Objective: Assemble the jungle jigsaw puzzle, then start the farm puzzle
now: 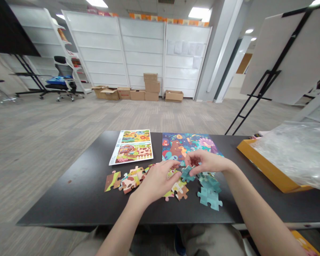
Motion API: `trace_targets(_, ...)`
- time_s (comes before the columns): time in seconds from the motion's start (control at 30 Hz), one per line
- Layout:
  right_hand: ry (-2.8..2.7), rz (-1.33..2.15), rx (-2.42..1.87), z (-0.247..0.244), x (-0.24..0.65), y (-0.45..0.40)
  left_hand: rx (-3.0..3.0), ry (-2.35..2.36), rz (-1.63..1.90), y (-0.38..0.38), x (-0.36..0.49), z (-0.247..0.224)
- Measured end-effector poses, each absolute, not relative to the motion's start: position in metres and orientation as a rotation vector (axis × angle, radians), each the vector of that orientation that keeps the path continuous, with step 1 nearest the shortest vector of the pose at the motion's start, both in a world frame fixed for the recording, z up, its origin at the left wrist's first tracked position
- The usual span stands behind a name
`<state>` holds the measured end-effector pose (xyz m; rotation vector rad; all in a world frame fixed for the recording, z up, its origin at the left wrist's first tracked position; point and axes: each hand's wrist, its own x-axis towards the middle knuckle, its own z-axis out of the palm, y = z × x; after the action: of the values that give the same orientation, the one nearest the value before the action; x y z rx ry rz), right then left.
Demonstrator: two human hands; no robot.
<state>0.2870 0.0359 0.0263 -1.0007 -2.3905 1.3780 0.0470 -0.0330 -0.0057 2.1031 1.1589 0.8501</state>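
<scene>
My right hand [206, 161] pinches a teal jigsaw piece [188, 173] between its fingers and thumb, just above the black table [69, 202]. My left hand [156, 181] lies low over a heap of farm-picture pieces [176, 185], its fingertips close to the teal piece. It hides part of the heap, and I cannot tell whether it holds a piece. Cow-patterned pieces [128, 183] lie to its left. Joined teal pieces [209, 195] lie below my right hand. Behind my hands are a printed farm picture sheet [130, 147] and a colourful jungle puzzle picture [186, 145].
A yellow box [266, 167] lies at the table's right end, under a clear plastic bag [293, 153]. A black-framed easel with white boards [288, 57] stands to the right. Cardboard boxes [151, 87] and an office chair [62, 80] stand far back.
</scene>
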Motion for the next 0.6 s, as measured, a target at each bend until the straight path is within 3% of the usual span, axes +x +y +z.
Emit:
trace_targets(0.3, -2.094, 0.986, -0.740, 0.017, 0.268, 0.028, 1.141, 0.986, 0.831, -0.029, 0.049, 0.000)
trace_targets(0.6, -2.288, 0.649, -0.519, 0.018, 0.252, 0.017, 0.887, 0.925, 1.086, -0.024, 0.056, -0.007)
